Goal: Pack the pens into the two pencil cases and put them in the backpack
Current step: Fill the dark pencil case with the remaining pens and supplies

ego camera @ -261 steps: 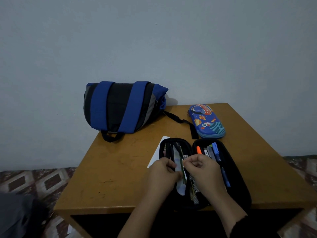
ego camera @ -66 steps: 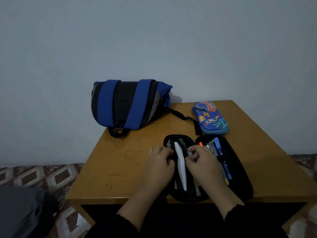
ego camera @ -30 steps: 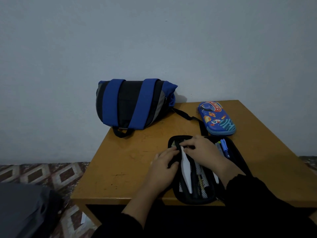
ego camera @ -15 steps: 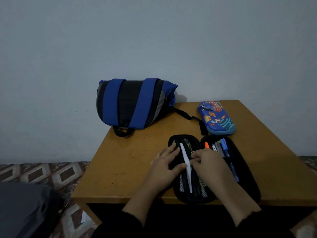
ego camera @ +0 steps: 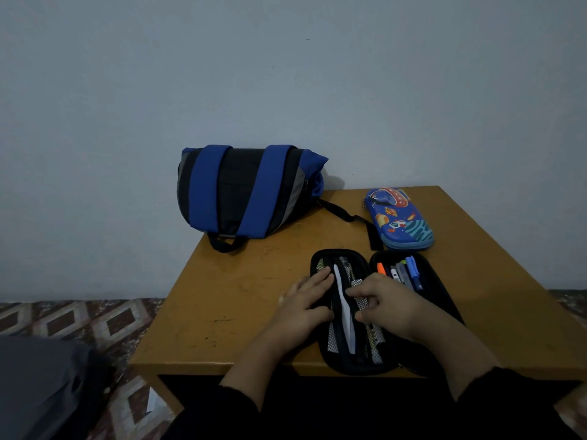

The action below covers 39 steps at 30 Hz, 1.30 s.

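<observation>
Two pencil cases on wooden table [ego camera: 222, 312]: your black zip case [ego camera: 444, 300] open at front edge, blue space-print hard case [ego camera: 401, 220] closed near back right corner. One blue-black fabric backpack [ego camera: 244, 192] at back left corner. Your left hand [ego camera: 305, 304] lies flat on mesh half; your right hand [ego camera: 389, 304], fingers bent, touches one white pen [ego camera: 344, 312]. Pens in other half too clustered to count.

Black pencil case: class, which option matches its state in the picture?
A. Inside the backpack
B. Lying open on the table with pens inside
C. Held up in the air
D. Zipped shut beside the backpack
B: the black pencil case lies open on the table, with pens in its right half.
</observation>
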Motion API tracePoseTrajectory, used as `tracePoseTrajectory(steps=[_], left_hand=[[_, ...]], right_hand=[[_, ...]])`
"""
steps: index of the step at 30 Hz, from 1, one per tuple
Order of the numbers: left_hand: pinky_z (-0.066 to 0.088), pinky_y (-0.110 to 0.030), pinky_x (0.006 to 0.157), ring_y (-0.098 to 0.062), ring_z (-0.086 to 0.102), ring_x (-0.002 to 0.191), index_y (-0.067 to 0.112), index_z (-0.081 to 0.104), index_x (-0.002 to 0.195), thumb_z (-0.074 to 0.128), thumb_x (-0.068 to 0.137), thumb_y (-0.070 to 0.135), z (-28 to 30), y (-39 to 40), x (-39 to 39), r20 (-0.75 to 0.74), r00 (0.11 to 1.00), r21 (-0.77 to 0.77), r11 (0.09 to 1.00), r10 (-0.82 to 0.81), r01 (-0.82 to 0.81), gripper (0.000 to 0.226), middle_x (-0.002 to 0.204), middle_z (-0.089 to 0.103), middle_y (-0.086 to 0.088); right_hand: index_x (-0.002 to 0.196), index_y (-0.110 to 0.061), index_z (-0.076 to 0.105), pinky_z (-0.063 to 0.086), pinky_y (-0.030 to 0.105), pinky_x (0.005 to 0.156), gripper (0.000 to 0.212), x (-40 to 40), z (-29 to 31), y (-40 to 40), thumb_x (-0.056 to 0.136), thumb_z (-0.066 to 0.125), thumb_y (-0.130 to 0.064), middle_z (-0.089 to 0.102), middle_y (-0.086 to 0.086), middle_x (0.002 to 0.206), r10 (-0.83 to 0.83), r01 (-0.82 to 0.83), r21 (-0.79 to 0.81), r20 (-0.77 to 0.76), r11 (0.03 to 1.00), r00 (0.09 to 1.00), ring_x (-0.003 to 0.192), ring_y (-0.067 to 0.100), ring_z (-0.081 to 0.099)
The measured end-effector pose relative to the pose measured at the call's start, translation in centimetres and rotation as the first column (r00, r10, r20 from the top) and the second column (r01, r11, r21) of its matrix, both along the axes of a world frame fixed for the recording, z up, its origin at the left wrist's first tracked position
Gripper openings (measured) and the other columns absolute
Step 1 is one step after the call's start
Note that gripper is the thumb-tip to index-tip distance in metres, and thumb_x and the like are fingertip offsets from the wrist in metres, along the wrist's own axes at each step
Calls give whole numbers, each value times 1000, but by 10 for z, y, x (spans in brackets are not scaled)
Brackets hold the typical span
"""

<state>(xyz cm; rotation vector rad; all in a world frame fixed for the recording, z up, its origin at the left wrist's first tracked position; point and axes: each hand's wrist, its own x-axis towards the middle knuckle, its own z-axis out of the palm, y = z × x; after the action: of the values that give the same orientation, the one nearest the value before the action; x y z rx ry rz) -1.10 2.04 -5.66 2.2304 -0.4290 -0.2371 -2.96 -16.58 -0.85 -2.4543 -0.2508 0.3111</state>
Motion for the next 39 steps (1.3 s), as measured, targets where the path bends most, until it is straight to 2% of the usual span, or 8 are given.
tracePoseTrajectory(steps=[9,16,20,25,28,32,35,39], left_hand=[[3,-34,111,-1,5,143,41,21,149,55,71,51,-2,2,-2,64,996,100,994,-59,52,85,150,8,35],[3,-43,115,2,5,138,45,17,149,67,79,41,-3,4,-4,43,999,3,1000,-9,9,86,155,-2,29],[19,-45,119,-12,18,144,43,16,149,65,81,34,-5,4,-3,-109,987,-278,950,115,-141,84,159,15,10],[45,-19,92,-8,50,115,24,30,148,54,96,26,-1,-2,-3,-97,951,-306,900,295,-311,57,132,51,5],[46,-19,91,-3,55,107,40,48,126,54,95,36,-3,-6,-3,-52,952,-253,918,301,-304,32,115,58,15],[48,-40,98,-6,54,115,43,51,129,52,77,66,-9,-7,-1,6,961,-214,939,276,-268,57,123,59,16],[47,-42,100,-7,52,117,39,47,134,54,81,59,-9,-6,-3,14,959,-207,940,282,-273,57,126,56,14],[46,-42,101,-7,51,119,37,46,137,56,84,53,-10,-6,-1,37,959,-185,945,280,-269,56,128,56,14]], right_hand=[[131,-15,55,37,18,84,54,-5,-3,4,81,74,-17,36,-20,93,-55,47,84,95,995,994,78,-6,43],[109,-16,69,39,7,68,23,-18,-16,-7,86,67,-15,52,-16,88,-310,231,260,328,938,892,79,-1,52],[100,-18,73,50,36,74,19,-17,-23,-35,83,67,-10,58,0,87,-479,452,188,517,872,709,87,24,58],[129,-20,54,46,39,83,43,-15,-19,-69,87,61,-28,55,15,111,-698,710,44,232,703,677,100,31,52],[135,-16,45,49,36,74,49,-16,-18,-74,91,57,-34,57,15,113,-717,710,156,-21,686,697,89,28,56],[120,-16,52,52,42,80,45,-15,-20,-68,89,57,-47,62,9,100,-707,705,174,-64,687,704,89,28,60],[97,-17,48,52,42,76,32,-13,-20,-63,87,62,-43,57,2,79,-706,699,199,-46,687,707,79,26,60],[93,-11,46,46,35,63,30,-9,-17,-61,88,64,-35,54,6,75,-712,705,217,-59,675,700,71,24,55]])
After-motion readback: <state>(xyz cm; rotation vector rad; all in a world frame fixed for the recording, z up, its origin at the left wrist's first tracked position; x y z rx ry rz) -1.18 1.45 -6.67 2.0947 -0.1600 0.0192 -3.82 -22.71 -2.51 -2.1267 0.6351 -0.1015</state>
